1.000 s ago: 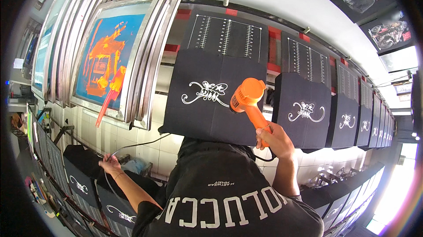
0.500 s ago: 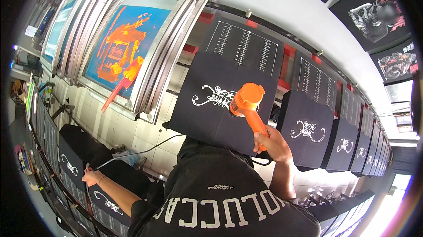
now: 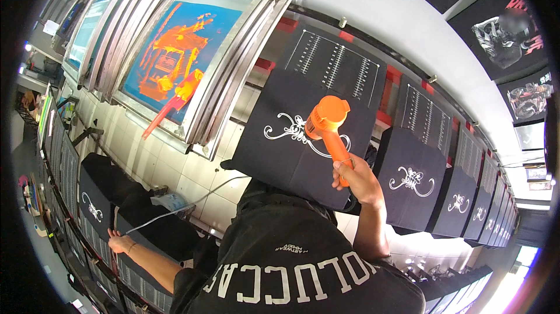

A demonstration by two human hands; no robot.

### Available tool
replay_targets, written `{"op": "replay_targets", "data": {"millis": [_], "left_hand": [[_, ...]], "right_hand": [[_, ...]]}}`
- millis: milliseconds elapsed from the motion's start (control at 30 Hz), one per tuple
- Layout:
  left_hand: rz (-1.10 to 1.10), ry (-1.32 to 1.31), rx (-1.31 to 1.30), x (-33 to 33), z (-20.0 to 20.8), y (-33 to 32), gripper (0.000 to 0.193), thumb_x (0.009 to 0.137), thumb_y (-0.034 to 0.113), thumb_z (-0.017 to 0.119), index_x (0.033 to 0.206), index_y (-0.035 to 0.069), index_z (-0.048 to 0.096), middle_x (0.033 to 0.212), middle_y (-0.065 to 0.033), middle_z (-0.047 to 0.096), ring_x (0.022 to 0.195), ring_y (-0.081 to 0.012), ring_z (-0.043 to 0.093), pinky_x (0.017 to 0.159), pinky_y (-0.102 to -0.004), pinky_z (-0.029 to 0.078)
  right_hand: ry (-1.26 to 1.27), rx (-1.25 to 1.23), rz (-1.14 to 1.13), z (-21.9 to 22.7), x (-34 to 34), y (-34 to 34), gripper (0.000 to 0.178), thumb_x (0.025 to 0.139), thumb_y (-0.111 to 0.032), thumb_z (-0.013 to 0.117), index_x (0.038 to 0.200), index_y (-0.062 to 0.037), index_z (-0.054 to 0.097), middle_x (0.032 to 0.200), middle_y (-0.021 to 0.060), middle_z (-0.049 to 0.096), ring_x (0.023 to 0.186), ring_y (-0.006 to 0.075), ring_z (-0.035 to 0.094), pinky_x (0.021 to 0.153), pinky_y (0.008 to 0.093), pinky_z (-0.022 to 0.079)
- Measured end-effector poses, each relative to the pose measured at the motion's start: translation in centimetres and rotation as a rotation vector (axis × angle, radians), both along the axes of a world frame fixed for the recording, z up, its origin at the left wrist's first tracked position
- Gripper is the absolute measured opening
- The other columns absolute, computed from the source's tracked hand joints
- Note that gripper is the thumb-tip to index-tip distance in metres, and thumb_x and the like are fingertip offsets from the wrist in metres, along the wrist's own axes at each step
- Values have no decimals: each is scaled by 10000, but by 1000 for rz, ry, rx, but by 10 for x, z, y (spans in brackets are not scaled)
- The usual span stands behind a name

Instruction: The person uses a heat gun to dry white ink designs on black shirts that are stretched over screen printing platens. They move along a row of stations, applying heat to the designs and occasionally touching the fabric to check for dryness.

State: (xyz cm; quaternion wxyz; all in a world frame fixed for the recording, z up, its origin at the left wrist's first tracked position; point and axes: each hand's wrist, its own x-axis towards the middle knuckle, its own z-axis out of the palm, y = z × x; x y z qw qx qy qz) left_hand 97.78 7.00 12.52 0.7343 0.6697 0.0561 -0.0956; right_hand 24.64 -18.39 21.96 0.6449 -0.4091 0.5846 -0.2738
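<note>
My right hand [image 3: 360,180] is wrapped round the handle of an orange heat gun [image 3: 331,117]. Its head is over a black cloth [image 3: 274,159] with a white curling print [image 3: 286,127], and covers part of that print. Whether the nozzle touches the cloth cannot be seen. Low on the left, my left hand [image 3: 121,243] is closed on a grey cable [image 3: 175,211] that runs across to the board at my waist. Beside that hand lies another black cloth with a white print [image 3: 91,208].
Framed printing screens [image 3: 201,51] stand at the far left, the front one bearing orange ink and a red-handled squeegee [image 3: 160,118]. More printed black cloths [image 3: 411,180] line the rail to the right. Tiled floor [image 3: 198,168] shows between the two rows of boards.
The heat gun has shifted a little left and away from me over the print. My view has moved slightly. The left hand still grips the cable.
</note>
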Motion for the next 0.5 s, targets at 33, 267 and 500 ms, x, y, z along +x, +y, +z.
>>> {"op": "replay_targets", "data": {"millis": [33, 267, 500], "left_hand": [[6, 8, 9, 1, 5, 1, 491, 1037, 284, 252, 1253, -41, 551, 1201, -149, 642, 1031, -245, 610, 887, -355, 495], [138, -285, 376, -28, 40, -6, 540, 1031, 248, 215, 1193, -141, 554, 1187, -188, 655, 1008, -273, 635, 861, -341, 528], [312, -277, 248, 36, 33, 25, 508, 1010, 222, 278, 1075, -127, 642, 1097, -183, 686, 960, -277, 670, 781, -338, 550]], "right_hand": [[3, -8, -11, -2, 1, 0, 309, 942, -261, 588, 1041, 28, 543, 765, 32, 581, 637, 107, 605, 566, 244, 486], [-16, 49, 14, 6, 2, 4, 303, 945, -241, 585, 1060, 35, 542, 767, 33, 585, 633, 109, 606, 564, 245, 491], [12, 53, -21, 5, 19, 2, 309, 941, -241, 591, 1063, 39, 541, 771, 35, 590, 635, 113, 612, 565, 239, 495]]}}
